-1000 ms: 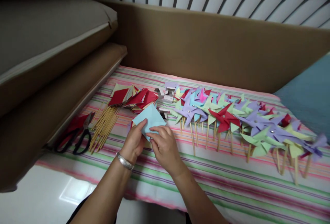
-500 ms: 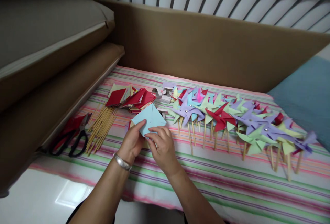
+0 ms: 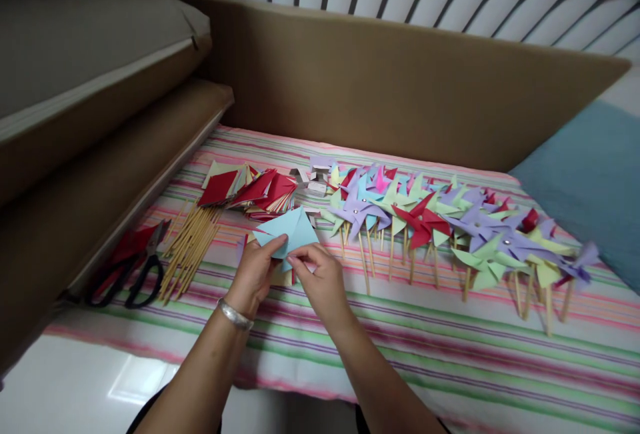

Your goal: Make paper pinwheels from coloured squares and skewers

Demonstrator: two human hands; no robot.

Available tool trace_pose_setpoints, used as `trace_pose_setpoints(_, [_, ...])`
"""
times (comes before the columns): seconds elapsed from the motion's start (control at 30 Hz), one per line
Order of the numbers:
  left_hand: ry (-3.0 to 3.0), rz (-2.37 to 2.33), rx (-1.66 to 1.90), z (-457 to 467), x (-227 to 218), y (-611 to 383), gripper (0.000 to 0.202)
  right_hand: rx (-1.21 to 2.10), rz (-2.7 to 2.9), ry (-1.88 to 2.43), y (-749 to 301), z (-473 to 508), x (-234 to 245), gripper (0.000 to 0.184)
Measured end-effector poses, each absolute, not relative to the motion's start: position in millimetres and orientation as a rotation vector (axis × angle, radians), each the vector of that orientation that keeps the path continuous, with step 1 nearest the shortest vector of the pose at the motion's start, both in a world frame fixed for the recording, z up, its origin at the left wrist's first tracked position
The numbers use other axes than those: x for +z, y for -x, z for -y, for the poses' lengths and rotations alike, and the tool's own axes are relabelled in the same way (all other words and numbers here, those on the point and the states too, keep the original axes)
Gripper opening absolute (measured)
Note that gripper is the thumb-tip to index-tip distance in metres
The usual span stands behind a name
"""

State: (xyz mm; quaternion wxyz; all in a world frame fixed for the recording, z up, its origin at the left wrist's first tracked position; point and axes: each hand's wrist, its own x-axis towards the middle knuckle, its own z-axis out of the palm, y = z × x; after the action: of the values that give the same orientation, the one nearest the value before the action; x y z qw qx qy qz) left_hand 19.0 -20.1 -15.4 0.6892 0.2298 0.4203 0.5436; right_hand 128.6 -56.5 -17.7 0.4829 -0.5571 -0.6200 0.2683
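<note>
The left hand (image 3: 254, 270) and right hand (image 3: 320, 279) each pinch the light-blue square paper sheet (image 3: 295, 233) above the multicoloured striped fabric cloth (image 3: 475, 361), where uneven opposing tugs could crease or tear it.

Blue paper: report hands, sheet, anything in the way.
Left hand holding blue paper. Right hand pinching at its near corner. Scissors off left, not obstructing.
</note>
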Motion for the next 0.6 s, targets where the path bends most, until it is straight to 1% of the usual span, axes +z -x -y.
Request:
trace_pose_setpoints(0.07, [-0.518,-0.96,1.2,20.6,-14.8,-20.2,0.028,0.704,1.427,1.395,-131.3,54.0,-18.8,0.005])
trace_pose_setpoints(0.2, [-0.556,-1.004,1.16,21.9,-12.8,-22.8,0.027,0.787,1.316,1.422,-134.9,51.3,-21.4,0.009])
trace_pose_setpoints(0.37, [-0.632,-1.025,1.122,24.1,-12.5,-24.3,0.027,0.81,1.279,1.426,-137.4,49.8,-23.9,0.01])
trace_pose_setpoints(0.6, [-0.643,-0.947,1.072,24.7,-12.8,-24.2,0.021,0.842,1.208,1.433,-138.6,46.6,-23.9,0.011])
